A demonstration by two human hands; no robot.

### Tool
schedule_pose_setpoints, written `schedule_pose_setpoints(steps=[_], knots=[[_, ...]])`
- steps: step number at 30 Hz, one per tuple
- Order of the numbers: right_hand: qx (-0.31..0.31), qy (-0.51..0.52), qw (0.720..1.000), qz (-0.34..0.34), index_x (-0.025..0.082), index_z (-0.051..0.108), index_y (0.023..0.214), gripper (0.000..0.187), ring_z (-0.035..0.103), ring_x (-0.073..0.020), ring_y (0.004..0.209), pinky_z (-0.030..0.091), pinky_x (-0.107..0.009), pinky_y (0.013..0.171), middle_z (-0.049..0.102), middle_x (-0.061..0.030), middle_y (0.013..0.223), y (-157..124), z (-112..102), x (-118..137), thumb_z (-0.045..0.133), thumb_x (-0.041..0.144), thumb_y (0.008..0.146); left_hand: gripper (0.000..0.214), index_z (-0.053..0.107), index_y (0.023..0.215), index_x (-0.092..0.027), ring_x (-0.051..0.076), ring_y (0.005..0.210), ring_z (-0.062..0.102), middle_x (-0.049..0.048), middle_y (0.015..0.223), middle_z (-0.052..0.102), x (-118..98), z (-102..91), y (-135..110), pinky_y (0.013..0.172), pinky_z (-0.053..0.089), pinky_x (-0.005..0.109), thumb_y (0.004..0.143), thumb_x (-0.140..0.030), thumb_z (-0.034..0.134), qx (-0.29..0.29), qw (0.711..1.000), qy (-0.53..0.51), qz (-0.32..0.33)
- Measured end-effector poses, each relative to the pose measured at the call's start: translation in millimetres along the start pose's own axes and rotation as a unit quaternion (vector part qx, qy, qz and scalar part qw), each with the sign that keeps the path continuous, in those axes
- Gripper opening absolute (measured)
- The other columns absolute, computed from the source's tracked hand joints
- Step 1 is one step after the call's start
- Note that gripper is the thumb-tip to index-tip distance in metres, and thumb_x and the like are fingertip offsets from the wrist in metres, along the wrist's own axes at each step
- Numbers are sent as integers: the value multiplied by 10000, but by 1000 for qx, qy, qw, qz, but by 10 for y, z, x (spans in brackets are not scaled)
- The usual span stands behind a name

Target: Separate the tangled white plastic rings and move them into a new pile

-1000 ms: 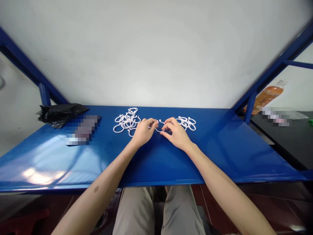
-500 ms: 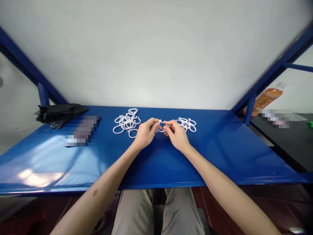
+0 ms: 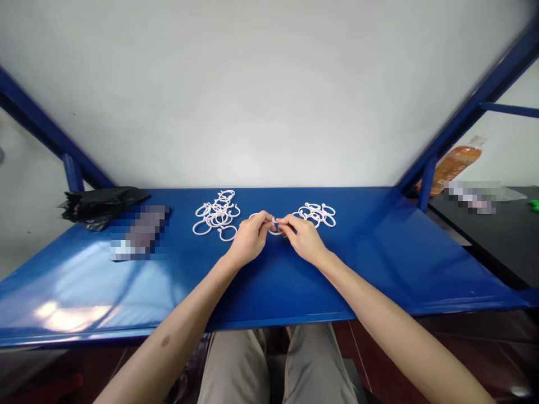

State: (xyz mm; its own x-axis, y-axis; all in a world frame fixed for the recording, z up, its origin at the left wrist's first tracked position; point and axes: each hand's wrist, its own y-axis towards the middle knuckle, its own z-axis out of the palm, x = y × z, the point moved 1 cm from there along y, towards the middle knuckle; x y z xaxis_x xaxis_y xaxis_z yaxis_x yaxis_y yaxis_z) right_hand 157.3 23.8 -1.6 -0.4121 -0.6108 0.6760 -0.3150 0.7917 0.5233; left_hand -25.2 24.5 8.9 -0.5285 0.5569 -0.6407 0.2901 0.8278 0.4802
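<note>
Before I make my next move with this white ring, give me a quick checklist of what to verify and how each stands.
1. Held ring gripped from both sides: ok, left hand and right hand both pinch it.
2. Held ring's ends joined: cannot tell, fingertips cover them.
3. No loose ring close by the left hand: not ok, another ring shows just behind it.
4. Left pile and right pile apart: ok, one lies on each side of the hands.
5. Black bag away from the hands: ok, it lies at the table's far left.
</note>
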Motion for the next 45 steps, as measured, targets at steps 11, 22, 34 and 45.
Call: schedule_pose_setpoints(steps=[11, 22, 34, 45], knots=[[-170, -305, 921, 172, 207, 725, 1106, 250, 663, -237, 859, 520, -373, 792, 690, -97, 1045, 125, -686, -327, 541, 248, 942, 188, 701, 1014, -183, 356, 1059, 550, 155, 1055, 674, 210, -33, 0, 887, 451, 490, 939, -316, 591, 12, 935, 353, -42], [-157, -334, 899, 236, 172, 709, 946, 189, 628, -270, 901, 486, -399, 823, 711, -125, 963, 95, -797, -500, 534, 239, 923, 196, 734, 939, -201, 274, 986, 572, 97, 1022, 687, 147, -102, 59, 913, 470, 442, 960, -272, 552, -73, 971, 229, -14], [-8, 25, 994, 110, 225, 668, 1193, 296, 689, -167, 791, 578, -330, 736, 737, -48, 976, 87, -144, -55, 618, 364, 937, 348, 749, 975, -246, 207, 957, 537, 77, 1118, 653, -48, -10, 19, 881, 502, 380, 980, -102, 433, 55, 976, 165, 133], [-27, 94, 988, 117, 246, 720, 1036, 189, 704, -174, 700, 604, -332, 668, 738, -14, 835, 46, -71, 22, 652, 365, 906, 112, 669, 952, -208, 193, 839, 659, 44, 917, 725, -113, -68, 45, 813, 521, 339, 903, -235, 572, -64, 996, 43, -54]])
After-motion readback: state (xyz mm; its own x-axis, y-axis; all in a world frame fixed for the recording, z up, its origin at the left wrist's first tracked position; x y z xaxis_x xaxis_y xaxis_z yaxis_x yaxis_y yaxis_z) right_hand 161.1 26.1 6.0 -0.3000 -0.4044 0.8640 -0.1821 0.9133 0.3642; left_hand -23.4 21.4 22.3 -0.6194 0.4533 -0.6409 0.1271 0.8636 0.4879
